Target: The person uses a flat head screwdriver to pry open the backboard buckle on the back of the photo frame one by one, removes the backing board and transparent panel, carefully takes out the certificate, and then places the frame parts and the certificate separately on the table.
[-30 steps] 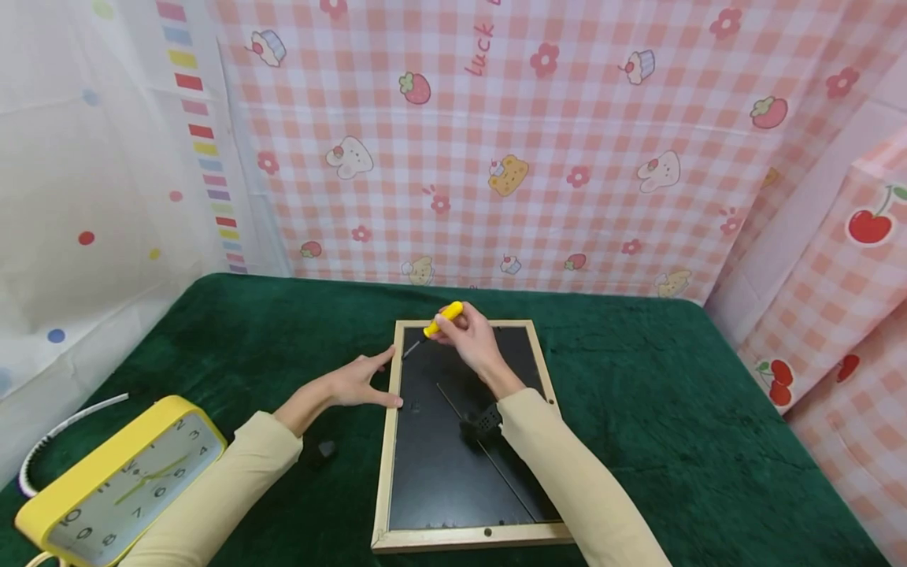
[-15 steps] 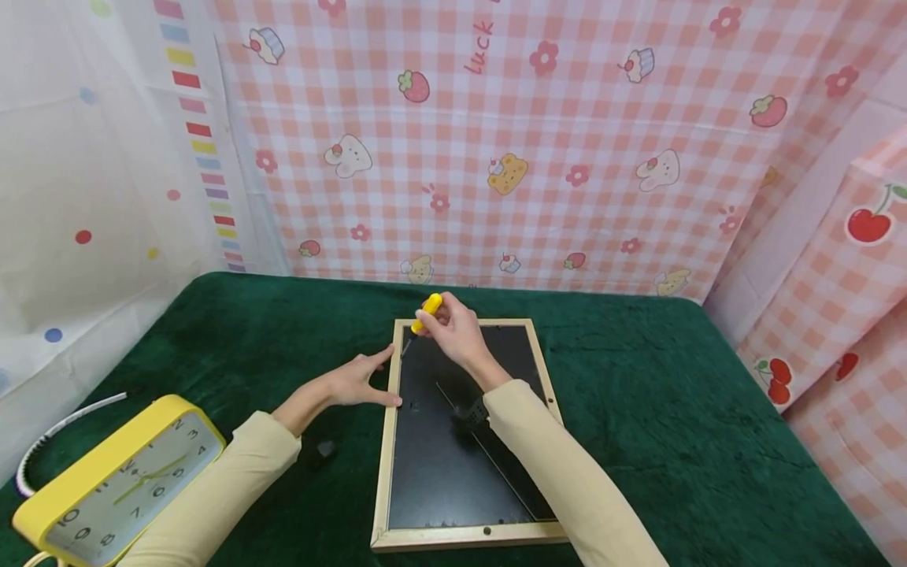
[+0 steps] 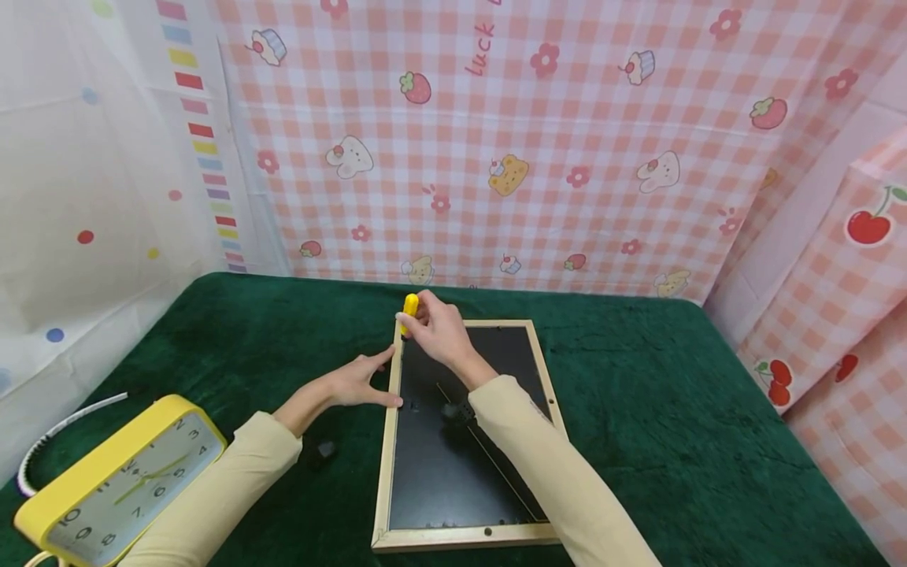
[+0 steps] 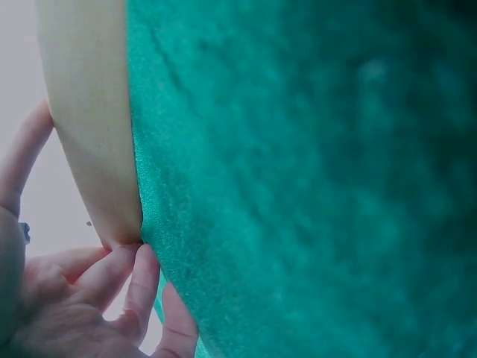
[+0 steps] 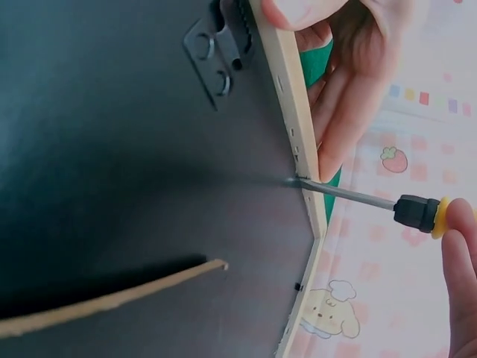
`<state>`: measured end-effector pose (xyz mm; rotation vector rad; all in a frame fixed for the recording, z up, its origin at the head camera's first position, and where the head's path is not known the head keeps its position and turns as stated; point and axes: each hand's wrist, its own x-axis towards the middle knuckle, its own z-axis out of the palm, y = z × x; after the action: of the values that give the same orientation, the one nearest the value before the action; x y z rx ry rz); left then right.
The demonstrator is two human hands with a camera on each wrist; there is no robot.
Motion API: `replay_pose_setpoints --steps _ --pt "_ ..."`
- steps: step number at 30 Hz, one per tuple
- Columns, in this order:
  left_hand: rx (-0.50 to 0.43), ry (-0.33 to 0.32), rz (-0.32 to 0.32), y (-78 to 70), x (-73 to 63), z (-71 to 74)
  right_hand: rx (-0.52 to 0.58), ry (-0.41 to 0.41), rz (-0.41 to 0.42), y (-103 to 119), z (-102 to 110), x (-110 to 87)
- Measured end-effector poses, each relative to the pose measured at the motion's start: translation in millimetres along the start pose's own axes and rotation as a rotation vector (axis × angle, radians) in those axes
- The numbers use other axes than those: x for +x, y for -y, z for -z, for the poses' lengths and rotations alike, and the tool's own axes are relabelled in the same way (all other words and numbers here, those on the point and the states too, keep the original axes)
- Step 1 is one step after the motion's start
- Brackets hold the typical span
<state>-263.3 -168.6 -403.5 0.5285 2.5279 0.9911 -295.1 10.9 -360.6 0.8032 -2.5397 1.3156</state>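
Note:
A light wooden picture frame (image 3: 386, 472) lies face down with its black backing board (image 3: 439, 488) upward. My right hand (image 3: 441, 331) grips the yellow handle of a screwdriver (image 3: 409, 311), which stands nearly upright at the frame's upper left side. In the right wrist view, the metal shaft (image 5: 358, 195) reaches the inner edge of the wood, its tip against the seam with the board. My left hand (image 3: 354, 380) rests on the frame's left side, thumb on the rim and fingers against the outer edge. A metal hanger (image 5: 209, 63) shows on the backing.
A yellow alarm clock (image 3: 106, 504) lies tilted at the front left, partly behind the left sleeve. Near it are a white cable (image 3: 71, 425) and a small dark object (image 3: 326, 449). A thin stand leg (image 5: 134, 294) crosses the backing. Green cloth (image 3: 673, 441) covers the table.
My right hand has moved left with the screwdriver, tilting it from slanted to nearly upright at the frame's left inner edge. The left hand and frame have stayed in place.

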Motion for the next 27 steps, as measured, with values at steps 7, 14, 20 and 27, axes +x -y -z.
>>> replay_pose_setpoints --steps 7,14,20,27 --pt "0.001 0.004 0.021 -1.4 1.5 -0.6 -0.090 -0.010 0.052 3.3 -3.4 2.7" --pt "-0.003 0.009 0.023 -4.5 1.0 -0.4 -0.103 -0.006 0.050 7.0 -3.1 2.9" --pt "-0.006 0.009 0.034 -4.6 -1.9 0.3 -0.090 0.014 0.039 7.0 -4.4 3.0" --pt "-0.018 0.011 0.032 -5.4 -2.8 0.8 -0.047 0.025 0.024 7.6 -0.1 0.7"
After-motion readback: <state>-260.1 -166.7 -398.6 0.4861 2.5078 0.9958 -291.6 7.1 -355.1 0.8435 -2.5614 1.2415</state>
